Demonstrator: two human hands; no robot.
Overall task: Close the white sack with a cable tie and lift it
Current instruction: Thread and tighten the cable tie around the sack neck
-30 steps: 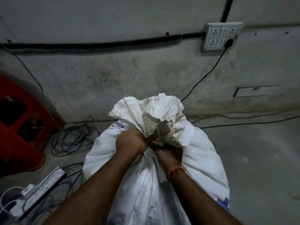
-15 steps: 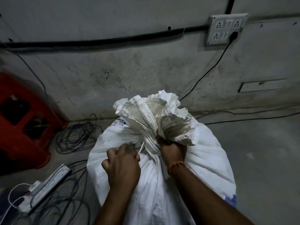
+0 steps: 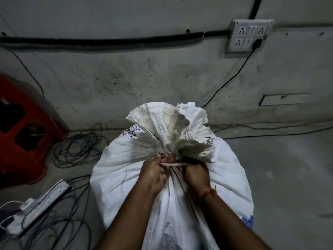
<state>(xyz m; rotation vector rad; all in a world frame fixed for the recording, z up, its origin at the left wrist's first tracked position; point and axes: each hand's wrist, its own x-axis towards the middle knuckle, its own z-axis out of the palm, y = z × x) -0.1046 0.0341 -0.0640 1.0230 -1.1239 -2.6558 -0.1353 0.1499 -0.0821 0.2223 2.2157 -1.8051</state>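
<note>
A full white sack (image 3: 126,177) stands upright on the floor in front of me, its mouth gathered into a ruffled neck. A pale cable tie (image 3: 173,164) runs across the near side of that neck, between my two hands. My left hand (image 3: 155,173) pinches the tie's left end with curled fingers. My right hand (image 3: 195,173), an orange thread on its wrist, grips the bunched neck where the tie's right end disappears under its fingers. The far side of the neck is hidden by the fabric.
A grey wall with a black conduit (image 3: 108,40) and a white socket board (image 3: 249,36) stands close behind the sack. A red plastic stool (image 3: 23,134) is at the left. Coiled cables (image 3: 79,147) and a power strip (image 3: 43,201) lie on the floor at the left.
My left hand has moved back in from the left to the sack's neck. The tie, which stuck up from the neck, now lies level between both hands. The right hand kept its grip.
</note>
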